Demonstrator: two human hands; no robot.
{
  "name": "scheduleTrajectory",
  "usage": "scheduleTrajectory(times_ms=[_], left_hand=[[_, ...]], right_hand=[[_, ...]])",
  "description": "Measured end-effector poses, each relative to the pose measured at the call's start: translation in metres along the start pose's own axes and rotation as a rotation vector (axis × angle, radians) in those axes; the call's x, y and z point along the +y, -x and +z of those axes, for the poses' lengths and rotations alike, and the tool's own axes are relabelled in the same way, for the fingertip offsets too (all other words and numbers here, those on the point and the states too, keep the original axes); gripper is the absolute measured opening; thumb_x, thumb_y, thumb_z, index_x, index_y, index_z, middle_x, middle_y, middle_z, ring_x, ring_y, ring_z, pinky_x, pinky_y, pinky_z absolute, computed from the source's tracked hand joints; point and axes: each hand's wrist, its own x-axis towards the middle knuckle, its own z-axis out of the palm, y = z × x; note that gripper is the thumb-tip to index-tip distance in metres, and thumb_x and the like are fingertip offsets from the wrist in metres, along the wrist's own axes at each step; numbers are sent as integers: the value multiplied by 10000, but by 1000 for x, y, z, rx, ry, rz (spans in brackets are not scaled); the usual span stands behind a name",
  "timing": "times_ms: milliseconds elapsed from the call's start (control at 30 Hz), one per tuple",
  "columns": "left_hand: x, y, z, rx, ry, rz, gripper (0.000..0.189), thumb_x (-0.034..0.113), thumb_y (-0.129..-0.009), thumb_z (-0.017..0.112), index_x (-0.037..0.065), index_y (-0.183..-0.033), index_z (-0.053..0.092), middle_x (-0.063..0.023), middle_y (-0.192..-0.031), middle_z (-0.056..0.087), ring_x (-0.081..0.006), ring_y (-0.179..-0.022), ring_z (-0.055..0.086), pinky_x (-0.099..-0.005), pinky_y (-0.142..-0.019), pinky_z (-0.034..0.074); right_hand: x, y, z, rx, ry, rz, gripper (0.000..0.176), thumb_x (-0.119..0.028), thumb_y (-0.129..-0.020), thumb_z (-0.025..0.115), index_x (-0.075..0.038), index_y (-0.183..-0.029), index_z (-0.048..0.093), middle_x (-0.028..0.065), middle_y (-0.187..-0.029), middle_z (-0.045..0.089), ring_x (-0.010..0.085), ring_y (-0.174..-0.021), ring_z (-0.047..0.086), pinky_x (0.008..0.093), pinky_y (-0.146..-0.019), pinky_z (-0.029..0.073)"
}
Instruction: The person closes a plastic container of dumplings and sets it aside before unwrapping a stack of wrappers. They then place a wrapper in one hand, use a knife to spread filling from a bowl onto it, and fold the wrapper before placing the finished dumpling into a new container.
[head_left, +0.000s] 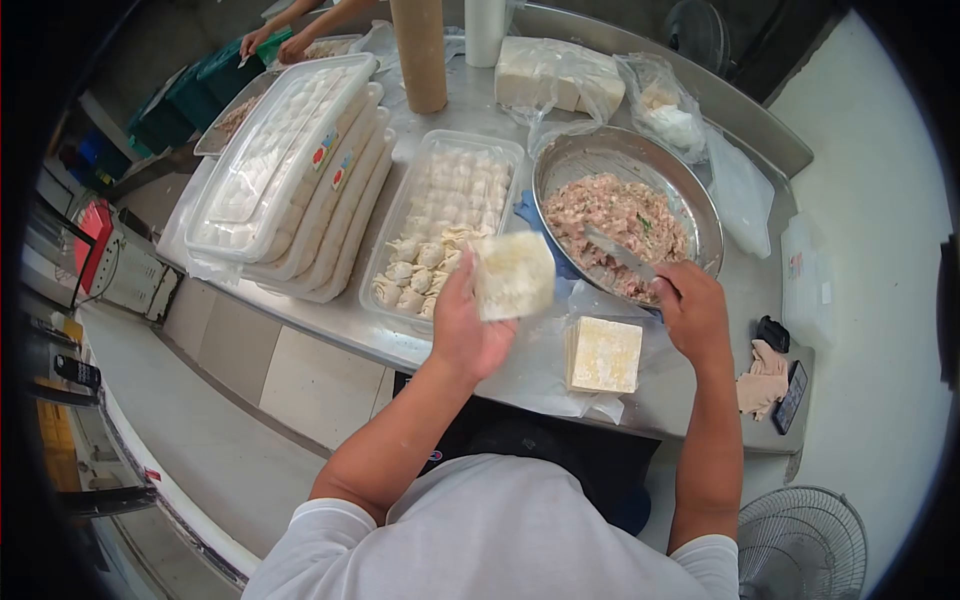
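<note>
My left hand (472, 325) holds a square, floury dumpling wrapper (514, 275), slightly blurred, above the near end of a plastic tray (400, 215). Folded dumplings (415, 272) fill the tray's near part, with paler rows behind them. My right hand (692, 308) is closed round the handle of a flat metal spreading knife (622, 253). Its blade reaches into the minced meat filling (618, 215) in a wide steel bowl (712, 225). Between my hands, a squared stack of wrappers (606, 355) lies on plastic sheeting at the table's front edge.
Stacked, lidded dumpling trays (290, 170) stand to the left. A brown cardboard tube (418, 55), a white roll (485, 32) and a bagged block of wrappers (560, 75) are at the back. Another person's hands (295, 45) work far left. A phone (790, 397) lies right.
</note>
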Motion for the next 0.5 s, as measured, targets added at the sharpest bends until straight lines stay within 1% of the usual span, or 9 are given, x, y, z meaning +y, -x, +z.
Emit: scheduleTrajectory(times_ms=[33, 100, 133, 200, 333, 400, 433, 467, 500], left_hand=[[-1, -6, 0, 3, 2, 4, 335, 181, -1060, 474, 8, -1345, 497, -150, -1314, 597, -284, -1255, 578, -422, -1104, 461], [-7, -21, 1, 187, -187, 133, 415, 189, -1060, 455, -59, -1393, 446, -190, -1363, 568, -300, -1271, 566, -433, -1123, 445], [-10, -25, 3, 187, -185, 134, 415, 189, -1060, 455, -59, -1393, 446, -190, -1363, 568, -300, -1271, 566, -433, -1123, 445], [-15, -30, 9, 120, -90, -39, 395, 158, -1048, 465, -74, -1367, 456, -201, -1342, 572, -303, -1262, 571, -440, -1113, 457], [-21, -30, 17, 103, -78, -143, 362, 104, -1032, 487, -49, -1359, 477, -171, -1322, 583, -286, -1205, 604, -419, -1067, 492], [-19, -35, 4, 208, -124, -9, 369, 72, -1018, 500, -46, -1365, 464, -162, -1321, 573, -275, -1207, 597, -418, -1063, 494], [-14, -35, 1, 209, -127, -10, 369, 72, -1018, 500, -46, -1365, 464, -162, -1321, 573, -275, -1207, 597, -418, -1063, 494], [-10, -36, -1, 203, -164, 88, 375, 70, -1014, 508, -34, -1371, 460, -152, -1317, 572, -267, -1208, 593, -421, -1065, 491], [-7, -35, 0, 195, -200, 186, 381, 68, -1010, 515, -22, -1376, 456, -142, -1312, 570, -259, -1209, 589, -423, -1066, 487]], right_hand=[[-6, 4, -7, 42, -15, -14, 155, -36, -877, 645, -9, -1024, 688, 156, -917, 647, 359, -837, 646, 423, -749, 513], [-19, 13, -16, 62, -34, -14, 171, -14, -865, 645, -15, -1032, 686, 150, -915, 628, 356, -833, 637, 414, -741, 512], [-25, 18, -17, 83, -53, -8, 193, 8, -854, 645, -21, -1040, 684, 144, -914, 608, 353, -829, 629, 405, -732, 511], [-35, 27, -8, 61, -57, -19, 224, 21, -835, 647, -35, -1048, 687, 140, -907, 590, 346, -834, 624, 403, -724, 510], [-35, 35, -3, -27, 3, -63, 287, 50, -788, 644, -72, -1042, 700, 129, -878, 557, 321, -831, 609, 414, -706, 506], [-31, 31, -16, -11, 88, -70, 272, 33, -802, 627, -80, -1036, 704, 121, -881, 568, 318, -829, 612, 421, -708, 512], [-30, 28, -20, 7, 170, -79, 258, 15, -816, 610, -89, -1031, 708, 114, -885, 578, 314, -827, 615, 428, -710, 518], [-28, 24, -18, 8, 169, -76, 258, 15, -816, 610, -89, -1031, 708, 114, -885, 578, 314, -827, 615, 428, -710, 518], [-23, 20, -14, -32, 327, -17, 242, -13, -835, 590, -93, -1029, 710, 110, -890, 590, 317, -835, 626, 435, -717, 526]])
